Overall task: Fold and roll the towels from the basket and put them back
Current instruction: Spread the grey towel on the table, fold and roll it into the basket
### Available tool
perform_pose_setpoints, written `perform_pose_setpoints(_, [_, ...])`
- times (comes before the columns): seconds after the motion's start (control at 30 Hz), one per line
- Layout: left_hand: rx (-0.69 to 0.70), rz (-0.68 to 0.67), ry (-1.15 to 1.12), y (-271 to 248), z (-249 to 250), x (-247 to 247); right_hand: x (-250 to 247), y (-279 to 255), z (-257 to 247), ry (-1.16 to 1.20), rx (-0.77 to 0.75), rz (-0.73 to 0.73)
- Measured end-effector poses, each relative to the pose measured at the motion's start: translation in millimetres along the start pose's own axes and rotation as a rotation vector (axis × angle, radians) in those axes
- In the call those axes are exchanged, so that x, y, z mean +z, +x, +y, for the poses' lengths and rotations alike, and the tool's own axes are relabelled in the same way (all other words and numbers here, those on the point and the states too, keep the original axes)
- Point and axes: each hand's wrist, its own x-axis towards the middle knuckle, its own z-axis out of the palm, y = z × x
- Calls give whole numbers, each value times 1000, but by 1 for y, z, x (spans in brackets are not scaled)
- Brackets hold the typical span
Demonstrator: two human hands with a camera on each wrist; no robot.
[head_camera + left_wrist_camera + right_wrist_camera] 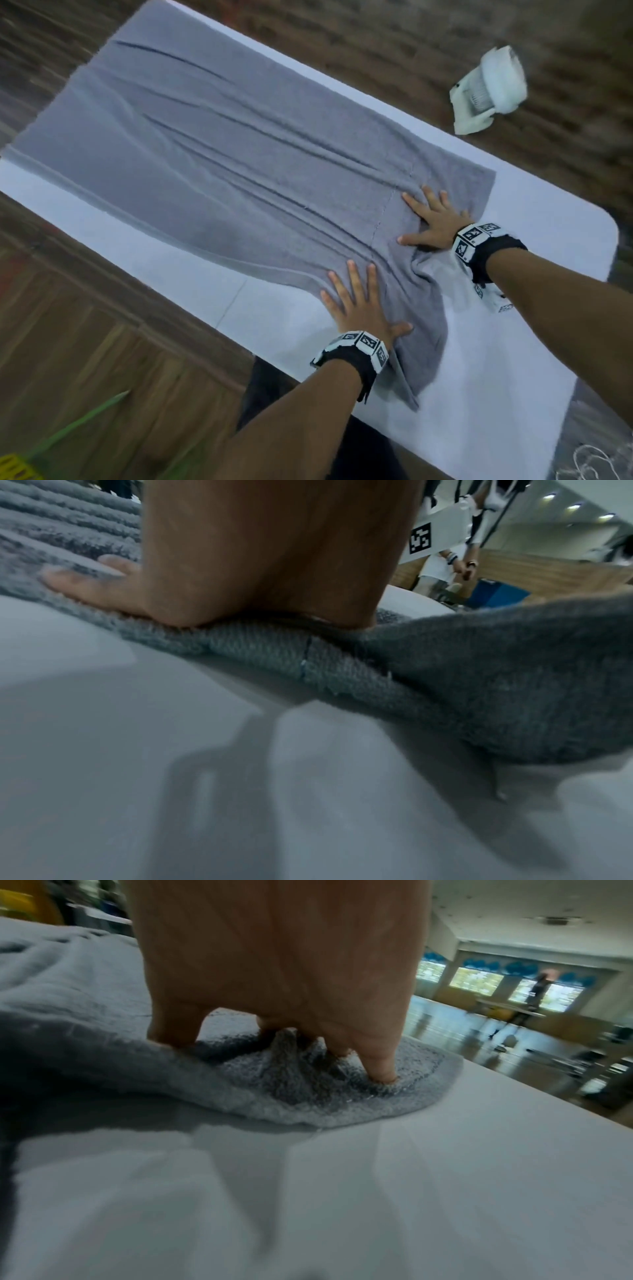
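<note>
With both the left hand and right hand pressed flat, grasping nothing, the bunched near end of the grey towel could probably have creased further under a push.

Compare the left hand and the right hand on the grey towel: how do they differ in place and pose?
The left hand lies at the towel's near edge, close to the person; the right hand lies farther away, near the end hem. The left hand's fingers lie flat and spread; in the right wrist view the right hand's fingers dig in and bunch the cloth. Both press the towel onto the white table.
</note>
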Motion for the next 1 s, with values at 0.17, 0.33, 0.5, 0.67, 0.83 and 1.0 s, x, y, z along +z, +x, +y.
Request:
perform_pose_setpoints(0.17, [154,-202,-13,-48,80,42,37,-56,100,72,126,16])
perform_pose_setpoints(0.33, [412,-275,-52,-83,91,37,75,-113,143,241,266,200])
perform_pose_setpoints(0.5, [600,57,48,-54,3,-4,144,-195,89,716,328,762])
perform_pose_setpoints(0.67, [579,199,221,-13,-96,-42,238,-254,25,708,385,650])
perform_pose_setpoints(0.83, [702,153,277,1,-127,-57,265,-261,7,662,496,650])
perform_pose_setpoints(1.0, [762,116,223,-4,-125,-56,269,-266,-11,680,496,676])
